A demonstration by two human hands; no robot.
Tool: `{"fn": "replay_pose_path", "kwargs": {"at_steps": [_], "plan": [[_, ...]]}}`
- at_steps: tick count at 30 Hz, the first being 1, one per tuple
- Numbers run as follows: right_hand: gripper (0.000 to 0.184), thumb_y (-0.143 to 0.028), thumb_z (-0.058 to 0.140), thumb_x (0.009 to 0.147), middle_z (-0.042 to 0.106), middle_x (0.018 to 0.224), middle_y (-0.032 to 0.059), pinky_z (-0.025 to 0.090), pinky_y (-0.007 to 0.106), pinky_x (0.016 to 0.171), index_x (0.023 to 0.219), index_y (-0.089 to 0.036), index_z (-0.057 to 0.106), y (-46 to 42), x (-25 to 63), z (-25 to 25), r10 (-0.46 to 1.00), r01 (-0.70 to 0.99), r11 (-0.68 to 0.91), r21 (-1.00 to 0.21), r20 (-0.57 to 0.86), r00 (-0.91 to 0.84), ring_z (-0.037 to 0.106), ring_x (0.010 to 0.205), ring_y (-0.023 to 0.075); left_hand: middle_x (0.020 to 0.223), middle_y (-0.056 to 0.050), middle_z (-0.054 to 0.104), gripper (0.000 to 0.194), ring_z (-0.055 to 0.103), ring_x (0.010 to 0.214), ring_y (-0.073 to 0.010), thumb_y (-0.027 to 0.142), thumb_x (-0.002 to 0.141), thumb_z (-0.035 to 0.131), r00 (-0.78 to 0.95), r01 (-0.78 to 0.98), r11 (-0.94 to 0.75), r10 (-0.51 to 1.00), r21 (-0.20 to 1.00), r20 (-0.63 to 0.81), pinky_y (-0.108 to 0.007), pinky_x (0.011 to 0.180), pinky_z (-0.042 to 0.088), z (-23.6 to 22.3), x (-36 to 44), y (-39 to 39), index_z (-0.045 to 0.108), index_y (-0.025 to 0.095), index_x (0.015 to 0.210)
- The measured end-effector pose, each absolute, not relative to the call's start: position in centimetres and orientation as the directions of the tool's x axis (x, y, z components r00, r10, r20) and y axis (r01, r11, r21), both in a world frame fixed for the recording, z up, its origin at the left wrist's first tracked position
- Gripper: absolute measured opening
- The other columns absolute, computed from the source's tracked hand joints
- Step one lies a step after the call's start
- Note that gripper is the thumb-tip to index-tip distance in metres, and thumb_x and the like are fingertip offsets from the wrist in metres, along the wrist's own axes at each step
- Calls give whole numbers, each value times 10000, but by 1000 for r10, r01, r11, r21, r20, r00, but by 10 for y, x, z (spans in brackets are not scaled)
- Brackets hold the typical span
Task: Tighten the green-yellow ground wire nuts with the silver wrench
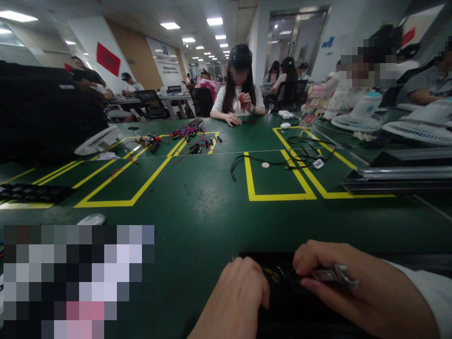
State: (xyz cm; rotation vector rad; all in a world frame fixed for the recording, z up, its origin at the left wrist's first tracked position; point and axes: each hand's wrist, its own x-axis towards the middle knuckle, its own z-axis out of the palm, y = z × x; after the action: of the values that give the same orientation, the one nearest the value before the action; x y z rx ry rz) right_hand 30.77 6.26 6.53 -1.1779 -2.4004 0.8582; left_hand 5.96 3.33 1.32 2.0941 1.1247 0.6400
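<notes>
The tool (326, 275), pinched in the right hand (369, 268), lay crosswise, pointing toward the curled left hand (238, 292), whose grip I couldn't tell.

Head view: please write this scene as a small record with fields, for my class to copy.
Left hand: curled over a black item
Right hand: holding a small metal object, type unclear
Surface: green table, yellow tape
Left of centre: tangled wires
Right of centre: black cables, tag marked 3
Opposite: a person holding something red
</notes>
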Motion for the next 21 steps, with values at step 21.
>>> {"fn": "replay_pose_path", "kwargs": {"at_steps": [21], "plan": [[135,-112,559,860,714,853,-11,485,247,674,906,-226,616,96,308,78,558,432,653,-622,8,-830,642,735,159,969,-35,669,105,609,881,-242,176,986,599,518,478,-433,842,764,154,-397,838,431,14,56,29,614,244,907]]}}
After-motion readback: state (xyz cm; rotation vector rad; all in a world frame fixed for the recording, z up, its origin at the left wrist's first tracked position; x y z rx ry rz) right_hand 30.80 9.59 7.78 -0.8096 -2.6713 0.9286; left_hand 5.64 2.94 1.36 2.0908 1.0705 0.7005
